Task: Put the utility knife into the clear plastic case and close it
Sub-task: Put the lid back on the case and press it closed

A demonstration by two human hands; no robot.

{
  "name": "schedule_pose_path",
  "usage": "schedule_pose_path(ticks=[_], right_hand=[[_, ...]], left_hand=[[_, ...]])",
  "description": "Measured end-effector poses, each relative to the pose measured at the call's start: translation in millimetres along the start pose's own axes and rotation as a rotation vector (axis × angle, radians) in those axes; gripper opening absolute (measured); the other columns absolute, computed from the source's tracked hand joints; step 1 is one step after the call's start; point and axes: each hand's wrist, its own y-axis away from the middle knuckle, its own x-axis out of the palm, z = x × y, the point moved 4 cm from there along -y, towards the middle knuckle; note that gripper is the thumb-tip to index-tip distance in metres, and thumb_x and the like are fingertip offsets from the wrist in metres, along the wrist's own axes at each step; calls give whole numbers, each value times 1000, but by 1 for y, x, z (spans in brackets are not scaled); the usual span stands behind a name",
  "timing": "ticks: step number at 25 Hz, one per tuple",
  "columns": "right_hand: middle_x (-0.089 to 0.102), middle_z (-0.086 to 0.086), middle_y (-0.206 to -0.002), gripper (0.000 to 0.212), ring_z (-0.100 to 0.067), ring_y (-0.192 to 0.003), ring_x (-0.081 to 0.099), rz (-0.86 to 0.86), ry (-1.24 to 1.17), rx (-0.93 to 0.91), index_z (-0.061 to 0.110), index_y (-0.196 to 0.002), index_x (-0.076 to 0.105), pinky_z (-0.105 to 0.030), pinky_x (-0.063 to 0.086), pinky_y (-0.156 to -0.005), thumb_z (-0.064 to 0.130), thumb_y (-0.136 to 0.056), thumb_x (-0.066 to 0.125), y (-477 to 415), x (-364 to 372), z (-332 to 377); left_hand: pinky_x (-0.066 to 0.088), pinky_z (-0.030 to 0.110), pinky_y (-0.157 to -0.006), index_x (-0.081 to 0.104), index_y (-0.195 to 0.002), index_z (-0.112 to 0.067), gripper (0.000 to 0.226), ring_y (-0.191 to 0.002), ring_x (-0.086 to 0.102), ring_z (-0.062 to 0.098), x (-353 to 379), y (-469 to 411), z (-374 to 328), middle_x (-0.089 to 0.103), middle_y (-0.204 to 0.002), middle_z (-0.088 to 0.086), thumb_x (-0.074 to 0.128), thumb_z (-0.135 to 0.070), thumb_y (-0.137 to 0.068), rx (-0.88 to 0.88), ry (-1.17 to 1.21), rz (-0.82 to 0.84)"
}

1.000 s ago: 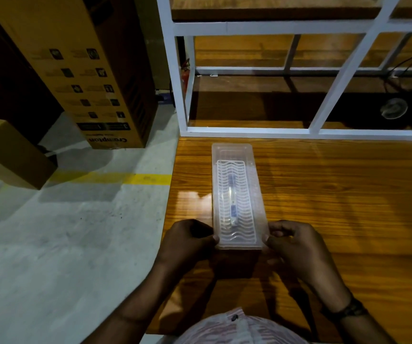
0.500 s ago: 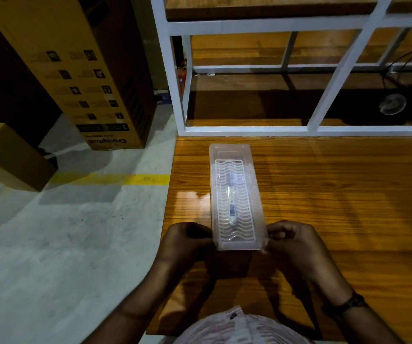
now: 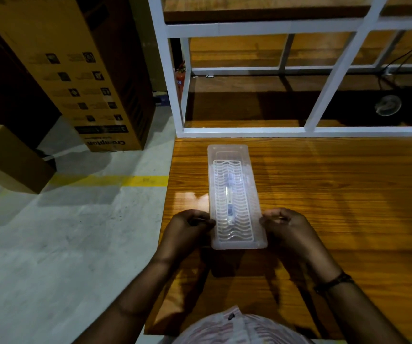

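Not much changed from a second ago: your left hand [image 3: 187, 232] and right hand [image 3: 286, 229] still pinch the near corners of the case [image 3: 234, 194], each grip tight on it. It's lid-on, flat on the table [image 3: 336, 194], knife [image 3: 229, 202] inside.

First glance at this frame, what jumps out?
The clear plastic case lies lengthwise on the wooden table near its left edge, with the utility knife visible through its ribbed lid. The left hand and right hand pinch the case's near end from either side. Behind, a tall cardboard box stands on the concrete floor at left, and a white metal frame rises at the table's far edge.
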Motion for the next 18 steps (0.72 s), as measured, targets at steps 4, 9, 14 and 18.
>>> schedule_pose_path(ticks=[4,9,14,18], right_hand=[[75,-11,-96,21,-23,-82,74,-42,124,-83,7,-113,67,-33,61,-61,10,-93,66,-9,4,13],[69,-8,-83,28,-2,-44,63,-28,207,-109,11,-119,63,-19,44,-38,6,-92,65,-15,2,18],[62,-6,-124,65,-23,-113,64,17,537,-291,31,-146,47,-40,54,-92,10,-88,65,-25,6,23],[17,3,-168,79,-26,-152,19,134,919,-396,28,-157,28,-35,19,-120,31,-81,50,-33,15,35]], left_hand=[[64,38,-62,70,-97,-8,10,-78,76,28,1,-16,-12,77,-90,15,73,-3,-89,42,39,-46],[65,43,-69,61,-124,-13,43,-83,75,26,2,-23,-11,74,-87,7,75,1,-86,33,13,-20],[63,46,-75,32,-154,-37,84,-85,70,27,3,-28,-26,66,-95,1,70,0,-90,115,-197,82],[56,38,-89,11,-158,-47,91,-125,57,29,-1,-38,-44,32,-157,2,72,-31,-92,127,-762,129]])
